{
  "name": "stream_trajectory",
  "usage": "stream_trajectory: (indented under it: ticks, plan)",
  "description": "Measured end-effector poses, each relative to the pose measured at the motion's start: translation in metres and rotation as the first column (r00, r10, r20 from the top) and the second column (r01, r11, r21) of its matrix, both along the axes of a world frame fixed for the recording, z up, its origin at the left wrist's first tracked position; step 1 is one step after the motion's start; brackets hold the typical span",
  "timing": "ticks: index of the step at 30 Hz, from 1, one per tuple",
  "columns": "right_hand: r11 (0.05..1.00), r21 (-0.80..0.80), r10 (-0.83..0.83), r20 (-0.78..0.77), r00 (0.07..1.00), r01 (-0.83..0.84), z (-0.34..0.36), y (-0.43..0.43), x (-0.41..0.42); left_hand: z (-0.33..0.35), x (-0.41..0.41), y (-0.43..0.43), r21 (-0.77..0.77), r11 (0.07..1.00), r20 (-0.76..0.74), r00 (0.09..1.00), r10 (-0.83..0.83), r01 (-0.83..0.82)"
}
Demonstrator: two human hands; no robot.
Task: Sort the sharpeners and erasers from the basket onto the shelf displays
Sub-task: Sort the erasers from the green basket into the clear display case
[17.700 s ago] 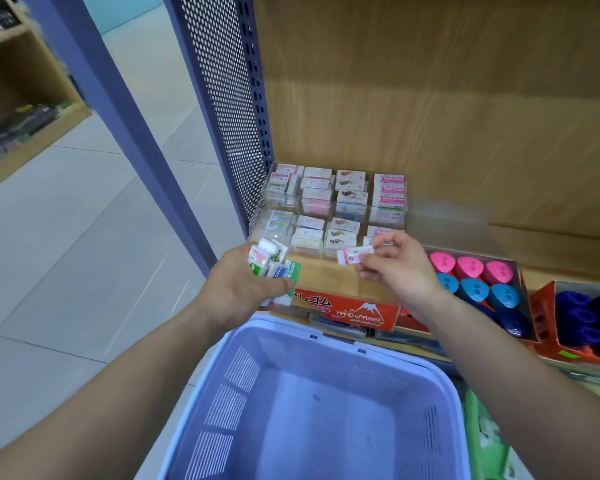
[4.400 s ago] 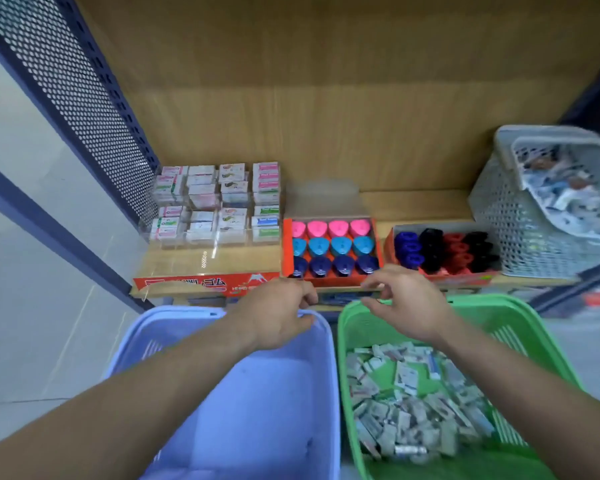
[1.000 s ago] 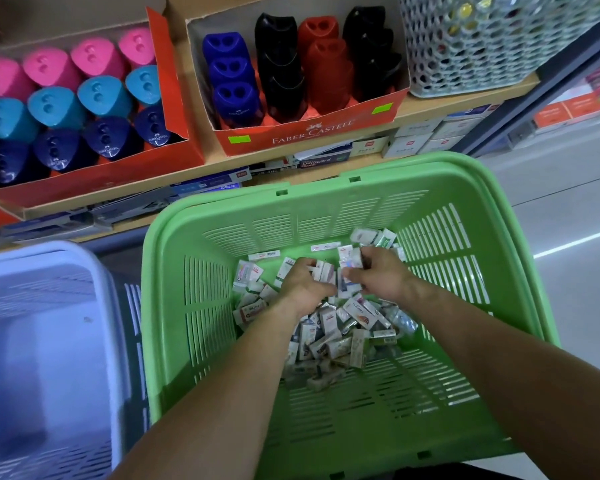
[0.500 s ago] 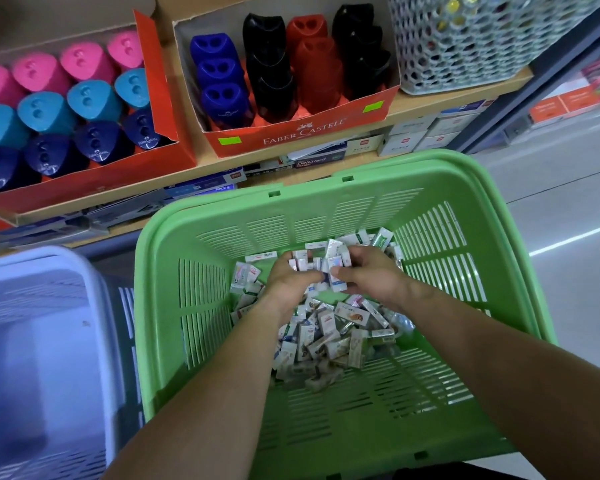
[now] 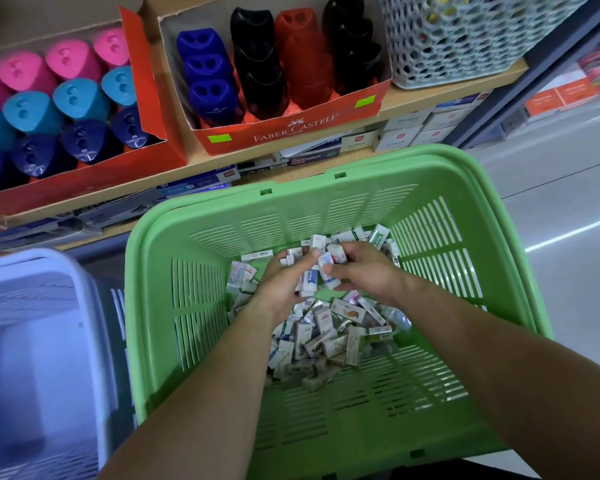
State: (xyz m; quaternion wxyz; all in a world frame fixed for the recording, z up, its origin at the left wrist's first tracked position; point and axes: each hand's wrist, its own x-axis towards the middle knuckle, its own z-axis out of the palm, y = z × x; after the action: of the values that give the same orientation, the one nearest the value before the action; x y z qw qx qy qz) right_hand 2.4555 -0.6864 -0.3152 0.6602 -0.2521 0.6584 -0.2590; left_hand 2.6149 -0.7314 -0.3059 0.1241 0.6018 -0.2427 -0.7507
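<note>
A green plastic basket [image 5: 326, 199] stands below the shelf and holds a heap of several small wrapped erasers [image 5: 329, 330]. Both my hands are down inside it, over the heap's far side. My left hand [image 5: 284, 282] grips a bunch of erasers, one with a blue "Hard" label [image 5: 310, 278]. My right hand [image 5: 364, 271] pinches a white eraser [image 5: 328, 266] against that bunch. On the shelf above, an orange box [image 5: 94, 181] holds pink, teal and navy sharpeners, and a Faber-Castell box [image 5: 291, 131] holds blue, black and red ones.
A pale blue basket [image 5: 45, 341] stands left of the green one. A grey mesh basket [image 5: 447, 39] sits on the shelf at the right. Flat boxes [image 5: 406, 133] are stacked under the shelf board. Grey floor tiles [image 5: 568, 202] lie to the right.
Over the last second both hands scooped erasers from the heap and lifted slightly, bunching them between the hands. Before that I stood back from the shelf, and earlier placed erasers in the display.
</note>
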Motion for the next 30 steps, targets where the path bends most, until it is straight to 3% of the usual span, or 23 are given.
stream_trajectory:
  ticks: [9, 13, 20, 27, 30]
  plan:
    - [0.99, 0.04, -0.134, 0.028, 0.991, 0.133, 0.001, 0.003, 0.005, -0.002, 0.003, 0.0, -0.015, 0.997, -0.046, 0.996, 0.072, -0.072]
    - [0.963, 0.035, -0.267, 0.004, 0.964, 0.266, 0.0, 0.001, 0.003, -0.005, 0.004, 0.001, -0.027, 0.999, -0.03, 0.999, 0.019, -0.02]
    - [0.956, 0.031, -0.29, -0.041, 0.956, 0.291, -0.001, 0.0, 0.002, -0.004, -0.001, 0.0, -0.009, 0.999, -0.025, 0.998, -0.054, 0.054]
    - [0.991, -0.008, -0.133, -0.018, 0.991, 0.133, 0.01, -0.001, 0.0, -0.01, -0.002, -0.003, -0.06, 0.995, 0.062, 0.995, -0.082, 0.085]
    - [0.994, 0.015, -0.105, 0.04, 0.994, 0.104, 0.015, -0.002, -0.001, -0.012, -0.001, -0.004, -0.089, 0.992, 0.177, 0.981, -0.075, 0.092]
